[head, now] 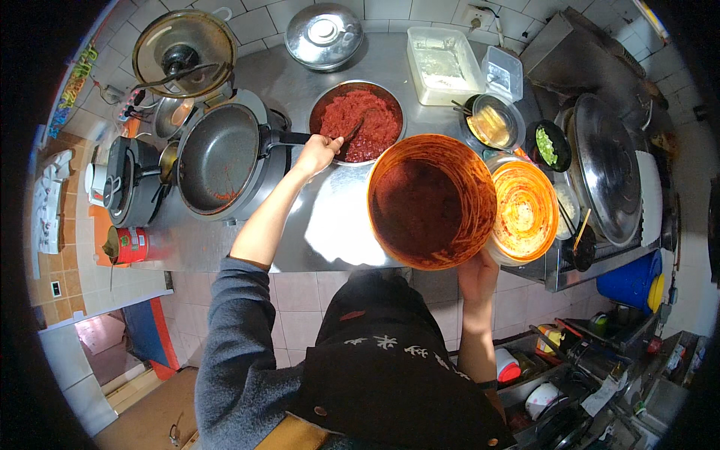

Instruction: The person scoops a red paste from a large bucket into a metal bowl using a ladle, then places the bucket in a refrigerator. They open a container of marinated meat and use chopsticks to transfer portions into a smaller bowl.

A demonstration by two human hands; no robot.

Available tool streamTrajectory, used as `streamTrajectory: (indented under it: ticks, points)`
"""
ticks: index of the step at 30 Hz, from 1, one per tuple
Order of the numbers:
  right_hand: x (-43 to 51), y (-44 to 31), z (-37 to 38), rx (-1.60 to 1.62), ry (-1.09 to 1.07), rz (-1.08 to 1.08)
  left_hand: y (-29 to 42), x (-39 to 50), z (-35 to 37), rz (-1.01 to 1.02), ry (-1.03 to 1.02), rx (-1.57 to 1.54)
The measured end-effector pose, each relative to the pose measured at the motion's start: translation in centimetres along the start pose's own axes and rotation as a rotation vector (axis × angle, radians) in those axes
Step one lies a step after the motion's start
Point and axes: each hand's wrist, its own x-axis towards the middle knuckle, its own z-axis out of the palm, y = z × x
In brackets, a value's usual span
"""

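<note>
My left hand grips the end of a dark spoon whose head rests in thick red paste. The paste fills much of a round metal bowl on the steel worktop. Close by my left fingers is the black handle of a frying pan. My right hand holds a round, deep tub by its lower side, the mouth tilted towards me. Red sauce smears its orange-stained wall, and dark red sauce lies inside. My right fingers are partly hidden behind the tub.
Right of the tub stands an orange-stained lidded container. Beyond are a bowl of chopped greens, a large pot lid and a plastic box. A domed metal lid sits at the back. Left is a red can.
</note>
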Motion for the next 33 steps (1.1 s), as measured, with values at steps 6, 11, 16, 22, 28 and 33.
streamTrajectory:
  ticks: [6,11,16,22,28,33]
  points:
    - [0.0,0.0,-0.4,0.0,-0.009,-0.001,-0.3,0.0,1.6,0.239,0.235,0.115]
    - [0.2,0.0,-1.4,0.032,0.042,0.012,0.4,-2.0,2.2,0.466,0.459,0.373]
    - [0.1,0.1,-1.4,0.033,0.013,0.016,0.9,-4.8,2.3,0.518,0.559,0.445]
    - [0.1,0.3,-0.5,0.037,0.036,-0.008,0.4,-3.5,1.8,0.176,0.318,0.217]
    - [0.3,0.3,-1.5,0.017,0.051,0.003,1.6,-2.9,0.3,0.322,0.364,0.564]
    - [0.4,0.2,-2.1,0.002,-0.034,0.004,2.7,-5.1,0.2,0.468,0.446,0.616]
